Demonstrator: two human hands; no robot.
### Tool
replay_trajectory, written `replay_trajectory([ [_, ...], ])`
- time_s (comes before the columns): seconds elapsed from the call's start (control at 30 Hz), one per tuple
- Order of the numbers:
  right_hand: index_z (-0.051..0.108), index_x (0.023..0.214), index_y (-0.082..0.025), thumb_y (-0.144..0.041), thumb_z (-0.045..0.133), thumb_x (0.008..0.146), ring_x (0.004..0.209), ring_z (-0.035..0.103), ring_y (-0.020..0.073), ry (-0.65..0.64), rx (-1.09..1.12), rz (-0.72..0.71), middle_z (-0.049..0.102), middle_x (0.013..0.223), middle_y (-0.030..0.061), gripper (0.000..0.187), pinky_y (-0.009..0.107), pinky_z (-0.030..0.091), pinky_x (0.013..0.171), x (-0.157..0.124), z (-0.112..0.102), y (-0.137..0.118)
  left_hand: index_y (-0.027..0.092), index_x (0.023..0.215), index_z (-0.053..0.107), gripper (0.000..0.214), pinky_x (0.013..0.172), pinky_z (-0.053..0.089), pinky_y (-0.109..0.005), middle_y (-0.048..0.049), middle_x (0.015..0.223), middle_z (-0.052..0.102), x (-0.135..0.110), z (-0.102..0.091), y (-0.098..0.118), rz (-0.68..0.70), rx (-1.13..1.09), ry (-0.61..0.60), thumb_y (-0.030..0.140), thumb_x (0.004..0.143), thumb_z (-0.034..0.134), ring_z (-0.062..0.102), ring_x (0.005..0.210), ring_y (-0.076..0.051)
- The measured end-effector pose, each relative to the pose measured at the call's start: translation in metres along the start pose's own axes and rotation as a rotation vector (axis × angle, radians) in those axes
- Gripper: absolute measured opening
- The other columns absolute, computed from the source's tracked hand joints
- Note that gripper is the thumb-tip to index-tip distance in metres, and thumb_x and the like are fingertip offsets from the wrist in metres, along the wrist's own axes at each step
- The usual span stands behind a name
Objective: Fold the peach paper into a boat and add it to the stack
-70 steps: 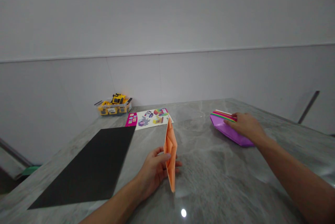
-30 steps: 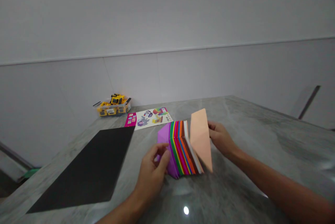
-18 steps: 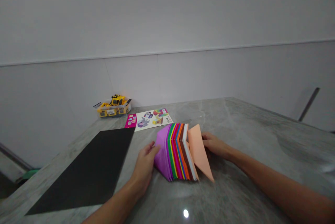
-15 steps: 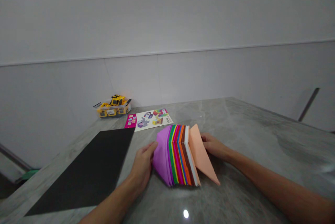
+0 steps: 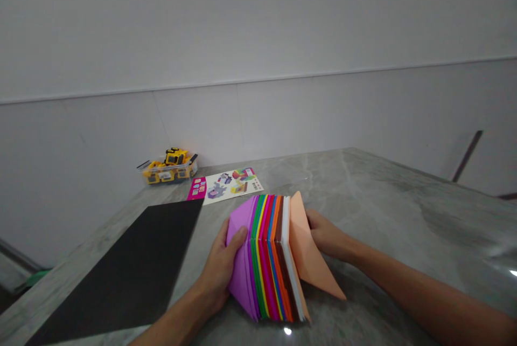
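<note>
A thick stack of coloured paper sheets [image 5: 264, 260] stands on edge on the grey marble table [image 5: 388, 211], purple on the left, then green, yellow, pink, blue, orange, brown and white. A folded peach-orange paper [image 5: 311, 260] leans against its right side. My left hand [image 5: 220, 265] presses the purple face with its fingers curled over the top edge. My right hand [image 5: 329, 235] grips the stack from the right, behind the peach paper.
A large black sheet [image 5: 121, 265] lies flat to the left. Behind the stack lies a printed instruction leaflet [image 5: 224, 187]. A clear box with a yellow toy vehicle [image 5: 167, 165] sits by the wall. The table's far right edge runs diagonally.
My right hand brought the coloured stack over from the right, the peach paper joined it, and both hands drew the upright stack nearer to me.
</note>
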State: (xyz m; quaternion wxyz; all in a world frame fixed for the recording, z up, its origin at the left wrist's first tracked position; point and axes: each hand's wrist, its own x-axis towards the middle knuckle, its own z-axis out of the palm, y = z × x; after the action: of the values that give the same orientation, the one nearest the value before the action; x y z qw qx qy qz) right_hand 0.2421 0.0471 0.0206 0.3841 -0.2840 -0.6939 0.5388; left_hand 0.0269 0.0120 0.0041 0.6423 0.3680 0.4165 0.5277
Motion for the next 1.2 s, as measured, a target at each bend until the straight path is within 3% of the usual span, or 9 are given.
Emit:
replay_trajectory([
  [0.27, 0.067, 0.107, -0.018, -0.02, 0.068, 0.072, 0.096, 0.065, 0.0262, 0.009, 0.036, 0.038, 0.071, 0.103, 0.0056, 0.036, 0.043, 0.049, 0.091, -0.006, 0.016, -0.009, 0.028, 0.142, 0.03, 0.07, 0.068, 0.058, -0.038, -0.0127, 0.108, 0.07, -0.003, 0.002, 0.001, 0.01, -0.011, -0.022, 0.029, 0.082, 0.067, 0.072, 0.078, -0.025],
  [0.47, 0.066, 0.111, -0.02, -0.018, 0.067, 0.074, 0.1, 0.064, 0.0257, -0.07, 0.016, 0.021, 0.069, 0.108, 0.005, 0.037, 0.041, 0.049, 0.091, -0.01, 0.017, -0.014, 0.028, 0.142, 0.027, 0.074, 0.07, 0.059, -0.037, -0.0127, 0.104, 0.071, -0.007, -0.002, 0.009, -0.113, -0.079, -0.147, 0.024, 0.081, 0.068, 0.072, 0.08, -0.027],
  [0.7, 0.069, 0.103, -0.02, -0.021, 0.07, 0.075, 0.097, 0.065, 0.024, -0.034, 0.066, 0.004, 0.071, 0.104, 0.0045, 0.029, 0.037, 0.053, 0.086, -0.017, 0.037, -0.018, 0.024, 0.139, 0.032, 0.074, 0.075, 0.058, -0.041, -0.0151, 0.106, 0.071, -0.016, 0.003, 0.007, -0.079, -0.097, -0.199, 0.02, 0.077, 0.072, 0.071, 0.083, -0.029],
  [0.87, 0.071, 0.096, -0.02, -0.018, 0.07, 0.073, 0.094, 0.065, 0.0245, 0.0, 0.08, 0.022, 0.071, 0.098, 0.0037, 0.024, 0.036, 0.054, 0.083, -0.02, 0.042, -0.021, 0.02, 0.133, 0.042, 0.072, 0.077, 0.057, -0.043, -0.0155, 0.104, 0.071, -0.023, 0.01, 0.004, -0.064, -0.123, -0.179, 0.022, 0.071, 0.078, 0.071, 0.085, -0.032],
  [1.2, 0.07, 0.097, -0.018, -0.017, 0.065, 0.072, 0.085, 0.068, 0.025, 0.072, 0.009, 0.11, 0.073, 0.09, 0.0043, 0.026, 0.038, 0.056, 0.079, -0.019, 0.033, -0.005, 0.017, 0.132, 0.045, 0.076, 0.078, 0.057, -0.043, -0.0163, 0.102, 0.072, -0.019, 0.011, 0.002, -0.051, -0.162, -0.146, 0.022, 0.065, 0.081, 0.07, 0.086, -0.033],
])
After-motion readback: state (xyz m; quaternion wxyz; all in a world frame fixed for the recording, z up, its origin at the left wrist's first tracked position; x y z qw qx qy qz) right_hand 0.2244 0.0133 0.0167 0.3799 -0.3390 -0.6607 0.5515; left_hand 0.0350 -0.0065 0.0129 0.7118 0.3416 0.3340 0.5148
